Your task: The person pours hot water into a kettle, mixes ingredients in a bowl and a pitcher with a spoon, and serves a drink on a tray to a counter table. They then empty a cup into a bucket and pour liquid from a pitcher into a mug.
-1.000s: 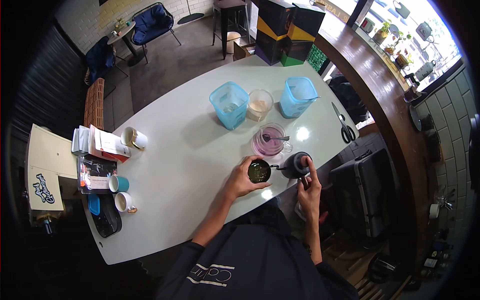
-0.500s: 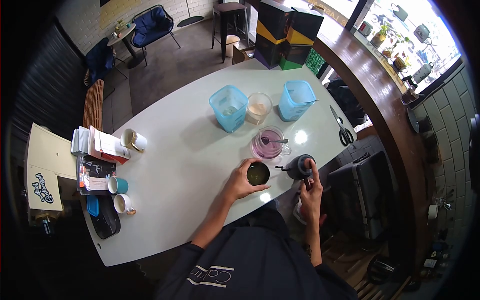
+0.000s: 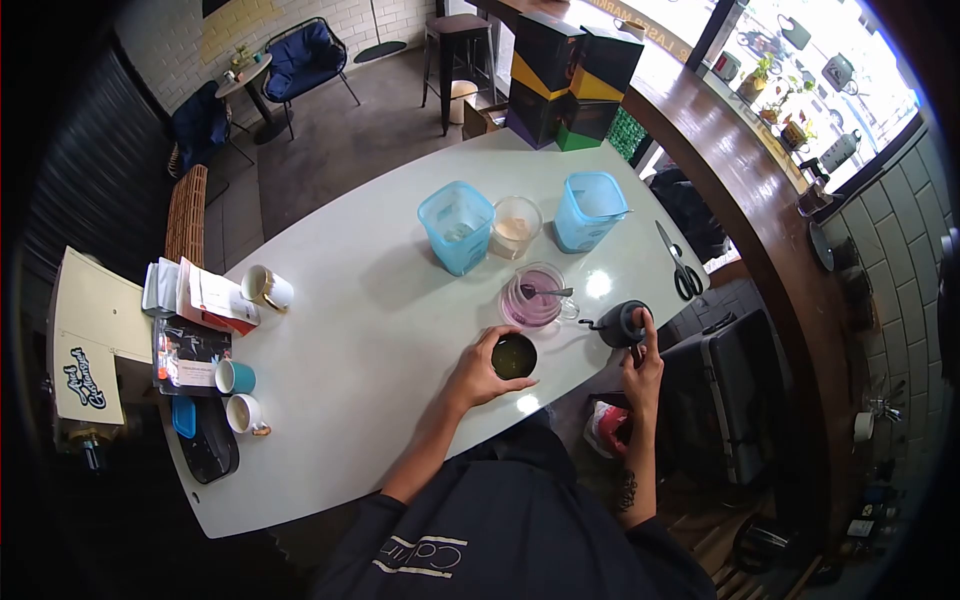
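Note:
My left hand (image 3: 478,375) is wrapped round a small dark cup (image 3: 514,356) with dark green liquid in it, at the table's near edge. To its right, my right hand (image 3: 642,368) grips a black gooseneck kettle (image 3: 622,325) by its handle, a finger up by its top. The kettle's thin spout points left towards a glass mug (image 3: 536,312). That mug holds a purple liquid, with a spoon (image 3: 548,291) leaning in it. Behind it stand a clear cup of beige contents (image 3: 517,228) and two translucent blue containers, a left one (image 3: 457,228) and a right one (image 3: 590,212).
Black scissors (image 3: 684,272) lie near the right edge of the white table (image 3: 345,330). Patterned black boxes (image 3: 572,85) stand at the far end. Several mugs, among them a white mug (image 3: 267,288) and a teal cup (image 3: 235,375), stand on the left.
My right hand and the kettle have moved right, away from the dark cup. My left hand keeps its hold on the cup. The view has shifted slightly.

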`<state>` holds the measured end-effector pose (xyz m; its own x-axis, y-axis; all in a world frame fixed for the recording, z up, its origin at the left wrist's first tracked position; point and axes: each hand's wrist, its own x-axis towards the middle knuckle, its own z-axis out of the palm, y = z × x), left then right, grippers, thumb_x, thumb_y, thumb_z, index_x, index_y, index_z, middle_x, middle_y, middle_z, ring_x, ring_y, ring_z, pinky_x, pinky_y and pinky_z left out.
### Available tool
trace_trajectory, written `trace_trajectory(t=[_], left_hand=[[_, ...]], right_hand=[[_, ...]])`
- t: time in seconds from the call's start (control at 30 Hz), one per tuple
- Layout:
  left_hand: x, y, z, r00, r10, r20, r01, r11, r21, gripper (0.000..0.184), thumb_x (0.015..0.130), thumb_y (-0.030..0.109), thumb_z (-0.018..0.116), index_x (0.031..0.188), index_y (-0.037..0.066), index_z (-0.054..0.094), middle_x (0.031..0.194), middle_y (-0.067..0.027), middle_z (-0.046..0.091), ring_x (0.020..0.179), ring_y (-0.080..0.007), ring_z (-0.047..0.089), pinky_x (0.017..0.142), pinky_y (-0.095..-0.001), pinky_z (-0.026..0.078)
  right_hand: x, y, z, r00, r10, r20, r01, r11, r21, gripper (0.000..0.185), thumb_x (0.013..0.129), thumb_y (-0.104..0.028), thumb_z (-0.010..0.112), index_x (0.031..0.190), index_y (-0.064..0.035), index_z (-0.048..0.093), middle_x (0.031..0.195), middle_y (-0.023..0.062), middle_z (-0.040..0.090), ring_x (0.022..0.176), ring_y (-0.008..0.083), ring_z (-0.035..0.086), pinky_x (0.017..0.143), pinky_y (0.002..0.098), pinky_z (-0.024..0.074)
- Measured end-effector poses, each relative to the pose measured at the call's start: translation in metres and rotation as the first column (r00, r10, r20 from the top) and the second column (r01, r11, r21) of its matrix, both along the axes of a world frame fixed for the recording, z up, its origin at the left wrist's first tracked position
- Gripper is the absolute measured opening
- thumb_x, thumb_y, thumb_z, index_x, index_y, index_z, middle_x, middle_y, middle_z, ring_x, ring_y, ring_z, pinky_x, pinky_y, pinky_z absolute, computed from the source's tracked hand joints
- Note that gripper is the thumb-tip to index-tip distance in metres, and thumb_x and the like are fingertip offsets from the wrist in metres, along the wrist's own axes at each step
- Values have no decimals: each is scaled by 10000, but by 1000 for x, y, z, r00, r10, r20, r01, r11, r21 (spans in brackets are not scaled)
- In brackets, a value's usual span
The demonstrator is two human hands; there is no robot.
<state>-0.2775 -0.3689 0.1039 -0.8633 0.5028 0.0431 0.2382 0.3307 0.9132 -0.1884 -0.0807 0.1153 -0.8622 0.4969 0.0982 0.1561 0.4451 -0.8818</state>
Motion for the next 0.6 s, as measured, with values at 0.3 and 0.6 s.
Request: trace_trajectory(t=[0.3,0.6], left_hand=[[1,0,0,1000,3,-22,-3,1000,1,841,614,364,936,1296,63,546,1296,-136,600,1183,-316,614,1026,-407,491],[2,-1,-1,998,25,-50,-24,1000,9,825,622,355,930,1293,64,550,1278,-130,610,1173,-314,619,1011,-408,500]], right_hand=[[-35,23,-9,993,62,-105,-44,985,166,843,811,163,506,1550,-210,346,1407,241,561,1207,336,638,930,378,525],[-59,16,-15,1000,-6,-24,11,976,219,827,823,87,535,1543,-241,295,1359,236,586,1102,447,645,874,468,539]])
